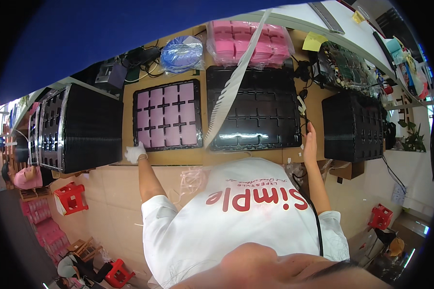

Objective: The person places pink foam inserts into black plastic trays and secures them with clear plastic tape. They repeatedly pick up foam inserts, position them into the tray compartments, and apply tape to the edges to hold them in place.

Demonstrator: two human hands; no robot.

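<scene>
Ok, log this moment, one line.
left hand: gloved, at corner of left tray | right hand: bare, beside right tray | purple pieces: in left tray

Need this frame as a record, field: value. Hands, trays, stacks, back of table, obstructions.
left hand: white-gloved, at pink-filled tray's near left corner; grip unclear
right hand: open, by black tray's right edge; contact unclear
trays: pink-filled left, black right
stacks: left stack, right stack, both black
back: blue bundle, pink bundle, both in clear plastic
obstruction: white strip crosses view of black tray
</scene>
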